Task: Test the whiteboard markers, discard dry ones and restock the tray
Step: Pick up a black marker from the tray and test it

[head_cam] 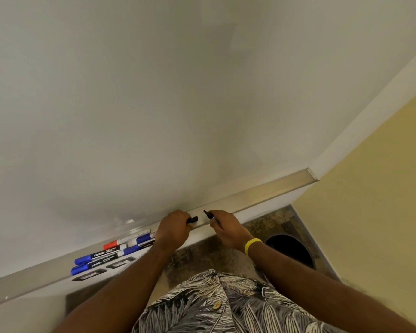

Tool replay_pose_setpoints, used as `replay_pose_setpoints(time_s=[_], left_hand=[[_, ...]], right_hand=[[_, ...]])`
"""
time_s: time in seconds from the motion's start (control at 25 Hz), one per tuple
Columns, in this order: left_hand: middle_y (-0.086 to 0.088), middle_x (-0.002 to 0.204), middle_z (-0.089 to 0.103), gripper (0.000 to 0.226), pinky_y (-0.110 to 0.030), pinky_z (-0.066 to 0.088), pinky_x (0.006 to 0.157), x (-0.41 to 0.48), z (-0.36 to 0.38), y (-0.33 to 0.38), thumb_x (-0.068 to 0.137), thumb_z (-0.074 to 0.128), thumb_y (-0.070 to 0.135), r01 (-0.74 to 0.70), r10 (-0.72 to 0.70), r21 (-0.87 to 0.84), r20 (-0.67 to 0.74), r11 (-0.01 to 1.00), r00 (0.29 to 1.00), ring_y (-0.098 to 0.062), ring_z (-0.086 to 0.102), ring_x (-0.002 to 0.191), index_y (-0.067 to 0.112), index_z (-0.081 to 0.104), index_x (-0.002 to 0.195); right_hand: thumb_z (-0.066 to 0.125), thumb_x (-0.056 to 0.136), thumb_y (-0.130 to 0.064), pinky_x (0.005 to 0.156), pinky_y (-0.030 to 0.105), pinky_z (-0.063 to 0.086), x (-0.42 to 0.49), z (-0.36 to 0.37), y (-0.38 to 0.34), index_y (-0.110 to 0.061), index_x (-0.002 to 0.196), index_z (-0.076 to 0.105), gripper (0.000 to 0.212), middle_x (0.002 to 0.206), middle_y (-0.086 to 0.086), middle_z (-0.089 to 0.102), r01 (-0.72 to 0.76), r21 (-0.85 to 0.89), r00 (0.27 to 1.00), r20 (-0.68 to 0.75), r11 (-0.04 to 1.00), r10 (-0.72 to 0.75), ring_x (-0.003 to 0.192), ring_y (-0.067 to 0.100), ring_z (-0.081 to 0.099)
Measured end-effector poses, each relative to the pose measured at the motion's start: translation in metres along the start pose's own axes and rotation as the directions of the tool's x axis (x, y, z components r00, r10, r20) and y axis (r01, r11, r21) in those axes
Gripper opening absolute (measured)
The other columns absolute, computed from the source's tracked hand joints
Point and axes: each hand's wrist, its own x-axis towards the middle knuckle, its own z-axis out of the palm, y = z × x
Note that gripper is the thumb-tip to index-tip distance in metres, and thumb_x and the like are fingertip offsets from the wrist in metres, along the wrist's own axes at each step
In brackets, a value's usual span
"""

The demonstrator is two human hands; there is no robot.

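The tray (262, 196) ran along the bottom edge of the whiteboard (154, 104), and both hands worked just above its middle stretch. The left hand (173, 229) had its grip curled tight round a short black cap (194, 219), whose end stuck out toward the other hand. The right hand (226, 229) pinched a black marker (208, 214) with its grip clamped on the barrel. The bare tip pointed up and left over the tray's front lip, apart from the cap by a small gap. The fingers hid most of the barrel.

Further left along the tray lay a loose cluster of markers (106, 254), lengthwise in the channel. Several had blue caps and one a red cap (110, 244). They touched or overlapped one another and lay well apart from the hands.

A yellow wristband (252, 245) circled the right wrist. Below the tray's right part, on the mottled floor (202, 257), a round bin (289, 249) showed its dark mouth. Past the tray's right end stood a yellow wall (370, 188). A leaf-patterned shirt (214, 304) filled the space beneath the tray's middle.
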Motion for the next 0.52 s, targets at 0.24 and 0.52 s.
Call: replay_pose_setpoints(time_s=[0.24, 0.52], left_hand=[[-0.002, 0.103, 0.060, 0.023, -0.029, 0.037, 0.068, 0.006, 0.006, 0.008, 0.097, 0.055, 0.033, -0.026, 0.014, 0.126, 0.095, 0.992, 0.995, -0.017, 0.054, 0.081, 0.019, 0.070, 0.107], [0.000, 0.107, 0.058, 0.027, -0.031, 0.045, 0.079, -0.005, 0.003, 0.012, 0.096, 0.053, 0.037, -0.084, 0.069, 0.202, 0.077, 0.976, 0.995, -0.018, 0.056, 0.094, 0.022, 0.065, 0.115]], right_hand=[[0.051, 0.100, -0.028, 0.086, 0.038, 0.051, -0.004, -0.011, 0.002, -0.018, 0.128, 0.059, 0.031, 0.114, 0.006, 0.069, 0.028, 0.035, 0.996, -0.081, 0.999, -0.025, 0.099, 0.023, 0.061], [0.060, 0.095, -0.032, 0.071, 0.038, 0.053, -0.012, -0.020, 0.000, -0.030, 0.122, 0.053, 0.028, 0.088, -0.006, 0.065, -0.005, 0.210, 0.981, -0.189, 0.978, 0.046, 0.073, 0.015, 0.060]])
